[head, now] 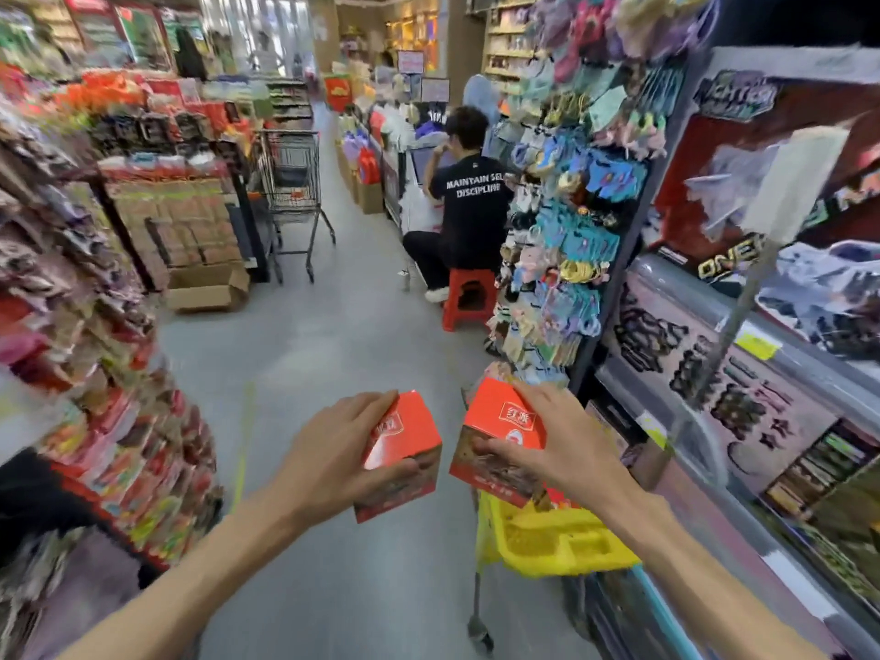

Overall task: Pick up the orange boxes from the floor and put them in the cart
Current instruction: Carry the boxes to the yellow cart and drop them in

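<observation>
Left hand [333, 450] clamped around one orange box [400, 462], fingers over the top, thumb on the near face. Right hand [547, 445] gripping a second orange box [500, 440] the same way. Both boxes held up off the grey floor [333, 354], side by side, a narrow gap between them. Second box directly above the yellow cart [552, 540], beside the shelving at right. Farther down the aisle, a seated person [469, 202] on a red stool [469, 297], and a wire trolley [293, 183].
</observation>
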Motion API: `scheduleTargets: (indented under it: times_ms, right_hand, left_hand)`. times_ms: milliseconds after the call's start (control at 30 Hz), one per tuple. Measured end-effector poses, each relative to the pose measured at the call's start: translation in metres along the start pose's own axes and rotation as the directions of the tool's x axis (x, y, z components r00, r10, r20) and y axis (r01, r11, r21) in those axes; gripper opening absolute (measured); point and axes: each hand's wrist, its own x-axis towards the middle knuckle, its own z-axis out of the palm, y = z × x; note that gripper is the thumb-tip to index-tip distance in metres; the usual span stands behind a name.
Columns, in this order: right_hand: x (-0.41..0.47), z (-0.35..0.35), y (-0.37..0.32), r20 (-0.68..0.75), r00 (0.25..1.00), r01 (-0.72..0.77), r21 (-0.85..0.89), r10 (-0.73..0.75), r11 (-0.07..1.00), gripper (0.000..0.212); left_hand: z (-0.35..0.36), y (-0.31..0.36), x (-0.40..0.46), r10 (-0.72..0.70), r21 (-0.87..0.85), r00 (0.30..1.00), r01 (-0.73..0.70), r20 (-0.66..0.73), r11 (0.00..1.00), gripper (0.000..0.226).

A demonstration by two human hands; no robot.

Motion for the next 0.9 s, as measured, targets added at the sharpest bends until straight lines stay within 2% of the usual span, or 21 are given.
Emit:
scheduleTargets:
  times_ms: [267, 467, 633, 800, 900]
  right_hand:
    - [0.147, 0.010, 0.077, -0.069, 0.985, -0.161, -0.033, 0.159, 0.986, 0.094]
    - [0.198, 0.017, 0.138, -0.170, 0.917, -0.374, -0.055, 0.360, 0.926, 0.093]
    - [0.213, 0.034, 0.176, -0.271, 0.766, -0.626, -0.110, 0.583, 0.772, 0.099]
    - [0.216, 0.052, 0.182, -0.341, 0.522, -0.841, -0.053, 0.782, 0.538, 0.105]
    - [0.209, 0.066, 0.181, -0.370, 0.368, -0.920, -0.014, 0.853, 0.391, 0.103]
  left_hand:
    - [0.037, -0.065, 0.207, 0.195, -0.049, 0.976, -0.191, 0.093, 0.980, 0.093]
    - [0.097, -0.087, 0.348, 0.457, -0.157, 0.872, -0.433, 0.176, 0.887, 0.086]
    - [0.162, -0.085, 0.451, 0.685, -0.294, 0.690, -0.621, 0.233, 0.726, 0.091]
    - [0.217, -0.073, 0.520, 0.840, -0.431, 0.469, -0.721, 0.273, 0.542, 0.089]
    - [0.256, -0.062, 0.538, 0.898, -0.489, 0.325, -0.755, 0.298, 0.436, 0.090]
